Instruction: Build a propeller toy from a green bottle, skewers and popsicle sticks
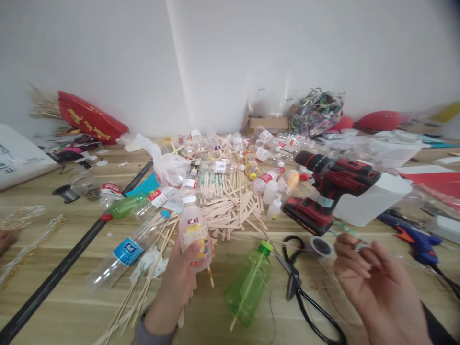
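My left hand (181,275) is wrapped round a small clear plastic bottle (190,218) with a white cap and a pink-and-yellow label, held upright above the table. At the right, my right hand (377,287) is raised with its fingers pinched together; what lies between them is too small and blurred to name. Between the hands lies a green plastic bottle (244,292) with a thin stick along it. Black-handled scissors (295,275) lie beside my right hand, near a small spool (321,247) with thin wire or thread trailing from it.
A red-and-black cordless drill (327,184) stands right of a heap of wooden sticks (237,208). Further right lies a blue glue gun (413,235). At left are a long black pole (68,268) and a blue-labelled bottle (124,254). Another person's hand (5,239) shows at the left edge.
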Tool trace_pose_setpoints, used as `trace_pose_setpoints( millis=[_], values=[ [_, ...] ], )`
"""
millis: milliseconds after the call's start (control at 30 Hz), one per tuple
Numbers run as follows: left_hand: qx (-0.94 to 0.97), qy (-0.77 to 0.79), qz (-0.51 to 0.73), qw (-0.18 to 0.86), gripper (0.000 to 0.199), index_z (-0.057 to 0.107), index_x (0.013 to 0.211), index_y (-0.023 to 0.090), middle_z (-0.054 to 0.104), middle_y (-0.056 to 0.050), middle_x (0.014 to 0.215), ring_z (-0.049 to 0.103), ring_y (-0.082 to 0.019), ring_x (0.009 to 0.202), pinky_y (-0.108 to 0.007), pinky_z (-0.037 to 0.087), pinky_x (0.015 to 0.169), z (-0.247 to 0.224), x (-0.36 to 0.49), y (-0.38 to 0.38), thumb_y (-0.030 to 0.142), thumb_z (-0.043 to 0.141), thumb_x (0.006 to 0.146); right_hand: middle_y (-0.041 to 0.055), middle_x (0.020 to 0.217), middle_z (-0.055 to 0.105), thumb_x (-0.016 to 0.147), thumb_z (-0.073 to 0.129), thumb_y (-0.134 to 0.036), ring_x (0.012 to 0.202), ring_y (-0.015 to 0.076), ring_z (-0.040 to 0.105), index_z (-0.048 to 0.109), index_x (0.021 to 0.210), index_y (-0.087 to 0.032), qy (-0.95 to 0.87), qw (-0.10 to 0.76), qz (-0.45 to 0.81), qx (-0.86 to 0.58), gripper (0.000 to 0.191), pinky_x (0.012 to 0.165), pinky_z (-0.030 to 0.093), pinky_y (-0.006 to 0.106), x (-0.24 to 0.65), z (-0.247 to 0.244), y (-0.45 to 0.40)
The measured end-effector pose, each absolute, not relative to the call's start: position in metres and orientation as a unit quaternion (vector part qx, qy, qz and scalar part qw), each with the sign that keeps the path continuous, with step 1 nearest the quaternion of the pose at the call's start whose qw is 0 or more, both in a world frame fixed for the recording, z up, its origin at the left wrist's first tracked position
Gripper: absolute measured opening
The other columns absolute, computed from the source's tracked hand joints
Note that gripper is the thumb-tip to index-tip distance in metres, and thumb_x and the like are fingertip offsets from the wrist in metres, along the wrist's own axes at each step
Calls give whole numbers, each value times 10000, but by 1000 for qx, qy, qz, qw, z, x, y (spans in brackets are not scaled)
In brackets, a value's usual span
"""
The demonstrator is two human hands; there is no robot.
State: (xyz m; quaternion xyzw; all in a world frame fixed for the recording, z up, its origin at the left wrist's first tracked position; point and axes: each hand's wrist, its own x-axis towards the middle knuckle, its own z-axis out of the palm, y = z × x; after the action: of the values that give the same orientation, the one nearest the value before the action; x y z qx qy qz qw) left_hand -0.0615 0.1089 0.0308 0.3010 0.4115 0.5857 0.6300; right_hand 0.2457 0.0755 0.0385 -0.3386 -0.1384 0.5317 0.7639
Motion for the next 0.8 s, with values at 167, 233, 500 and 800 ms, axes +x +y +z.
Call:
trace_pose_setpoints(
  millis=[167, 233, 500, 800],
  values=[
    [313, 389, 561, 660, 476, 653, 946, 160, 707, -52, 792, 658, -184, 693, -296, 539, 625, 29, -52, 103, 434, 839, 604, -6, 700, 568, 619, 846, -290, 450, 46, 380, 632, 727, -174, -167, 699, 611, -332, 267, 359, 430, 142, 203, 46, 82],
    [313, 390, 550, 669, 495, 657, 948, 161, 704, -53, 779, 652, -183, 683, -294, 534, 616, 30, -48, 102, 428, 854, 581, -8, 693, 558, 628, 848, -316, 447, 41, 371, 608, 685, -172, -175, 689, 621, -330, 286, 364, 422, 134, 190, 52, 81],
    [294, 401, 538, 681, 521, 664, 933, 167, 704, -49, 760, 645, -182, 668, -295, 532, 613, 29, -42, 98, 429, 881, 539, -22, 655, 500, 729, 784, -379, 446, 51, 377, 526, 619, -183, -230, 668, 657, -265, 342, 352, 382, 113, 168, 63, 71],
    [317, 367, 490, 725, 548, 686, 953, 179, 710, -42, 759, 637, -174, 670, -271, 514, 620, 26, -33, 89, 414, 897, 505, 27, 750, 621, 767, 781, -392, 578, 95, 542, 656, 672, -158, -250, 609, 699, -281, 282, 456, 465, 161, 129, 52, 71]
  ],
)
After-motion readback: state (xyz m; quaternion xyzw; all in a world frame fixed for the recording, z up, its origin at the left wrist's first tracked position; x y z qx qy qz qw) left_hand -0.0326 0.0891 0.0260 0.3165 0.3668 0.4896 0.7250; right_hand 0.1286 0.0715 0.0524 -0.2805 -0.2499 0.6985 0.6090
